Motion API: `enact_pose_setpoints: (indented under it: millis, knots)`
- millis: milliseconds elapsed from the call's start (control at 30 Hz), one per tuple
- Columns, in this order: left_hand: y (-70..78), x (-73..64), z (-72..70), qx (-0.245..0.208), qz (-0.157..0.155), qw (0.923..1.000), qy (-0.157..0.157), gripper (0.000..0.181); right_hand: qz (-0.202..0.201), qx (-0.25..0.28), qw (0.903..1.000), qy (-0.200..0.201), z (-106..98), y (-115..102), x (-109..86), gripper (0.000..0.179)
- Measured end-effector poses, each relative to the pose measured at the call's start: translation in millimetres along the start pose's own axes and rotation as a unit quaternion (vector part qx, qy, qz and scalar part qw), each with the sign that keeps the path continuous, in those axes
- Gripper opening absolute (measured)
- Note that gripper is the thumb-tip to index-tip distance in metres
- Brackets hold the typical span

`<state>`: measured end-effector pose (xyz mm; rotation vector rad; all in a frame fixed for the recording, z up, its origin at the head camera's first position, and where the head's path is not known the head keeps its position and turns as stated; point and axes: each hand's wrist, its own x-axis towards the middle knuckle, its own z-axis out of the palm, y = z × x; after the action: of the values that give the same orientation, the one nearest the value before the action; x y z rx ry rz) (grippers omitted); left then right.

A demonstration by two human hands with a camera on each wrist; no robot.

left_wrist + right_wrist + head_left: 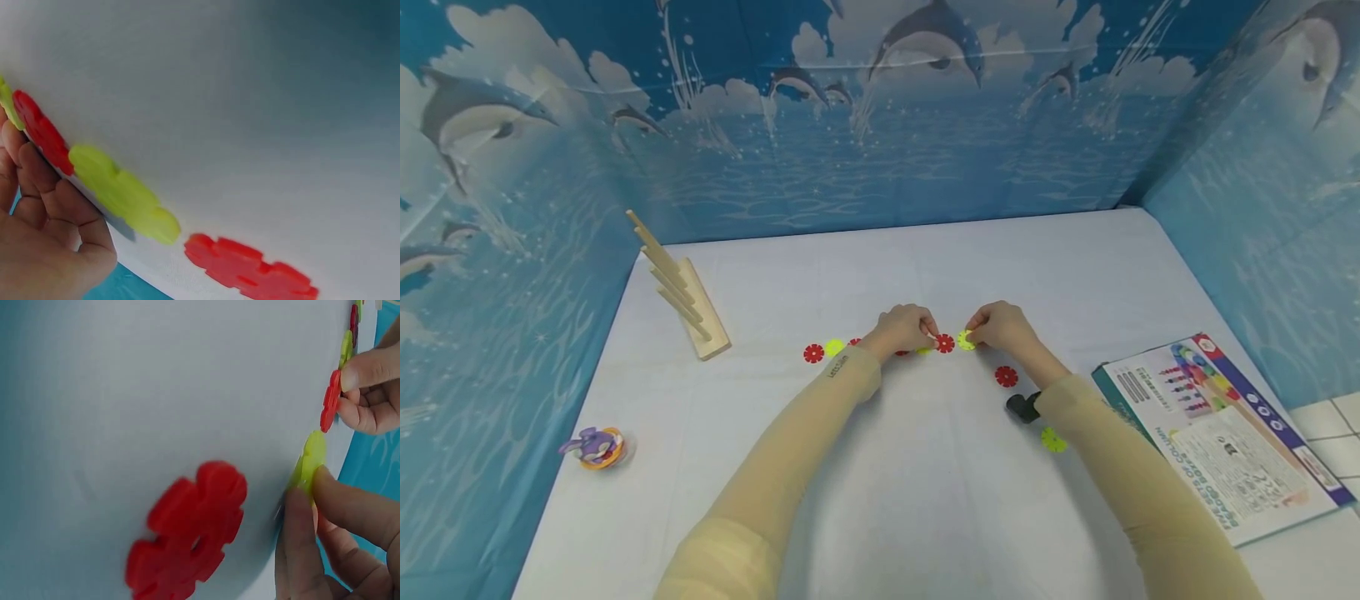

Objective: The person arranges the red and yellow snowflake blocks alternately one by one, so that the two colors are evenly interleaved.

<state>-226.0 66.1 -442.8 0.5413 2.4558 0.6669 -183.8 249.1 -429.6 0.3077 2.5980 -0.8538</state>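
Note:
Notched plastic discs in red and yellow-green run in a line across the white table. My right hand (pixel 1006 327) pinches a yellow-green notched disc (pixel 312 456) between thumb and fingers, at the right end of this line. Just left of it, my left hand (pixel 904 327) pinches the edge of a red notched disc (pixel 945 342); the two discs nearly meet edge to edge. Part of the row is hidden behind my left hand and sleeve. In the left wrist view, another yellow-green disc (pixel 125 194) and a red disc (pixel 250 269) lie along the row.
A loose red disc (pixel 1006 377) and yellow-green disc (pixel 1053 440) lie near my right forearm, beside a black device (pixel 1022 408). A printed box (pixel 1225 433) lies at right. A wooden peg stand (pixel 703 312) stands back left, a purple toy (pixel 597 447) front left.

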Motion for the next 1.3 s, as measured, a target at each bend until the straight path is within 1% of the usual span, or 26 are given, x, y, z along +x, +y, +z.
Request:
enact_pose_setpoints:
  millis: [200, 400, 633, 767, 933, 1033, 1100, 1233, 1300]
  knots:
    - [-0.7, 2.4, 0.3, 0.007, -0.003, 1.0, -0.004, 0.014, -0.01, -0.027, 0.9995, 0.013, 4.4, -3.9, -2.6, 0.013]
    - [-1.9, 3.4, 0.5, 0.004, -0.008, 1.0, -0.002, 0.013, -0.022, -0.032, 0.9991, 0.018, 7.1, -3.1, -2.5, 0.013]
    - [-1.6, 3.2, -0.6, 0.017, 0.003, 0.9998, -0.001, 0.014, -0.007, -0.021, 0.9997, 0.013, 6.4, -3.9, -0.5, 0.012]
    - [-1.4, 2.9, -1.0, 0.023, 0.01, 0.9996, -0.008, 0.015, -0.005, -0.027, 0.9995, 0.013, 5.6, -4.9, -0.9, 0.012]
    - [0.3, 3.9, -1.6, 0.028, 0.009, 0.9995, -0.013, 0.012, -0.005, -0.03, 0.9994, 0.014, 4.3, -4.9, -1.9, 0.012]
    - [1.8, 4.8, -0.8, 0.036, 0.009, 0.9993, -0.006, 0.012, -0.006, -0.028, 0.9995, 0.013, 3.7, -4.3, -1.9, 0.012]
    - [3.0, 5.2, 0.7, 0.048, 0.013, 0.9988, 0.004, 0.013, -0.007, -0.026, 0.9996, 0.011, 3.2, -3.9, -1.7, 0.012]
    - [5.7, 6.0, 4.8, 0.073, 0.031, 0.9964, 0.03, 0.019, -0.01, -0.026, 0.9996, 0.007, 3.2, -2.3, -0.6, 0.013]
    - [7.8, 6.5, 6.8, 0.081, 0.038, 0.9953, 0.037, 0.021, -0.013, -0.026, 0.9996, 0.007, 3.8, -1.3, 0.3, 0.013]
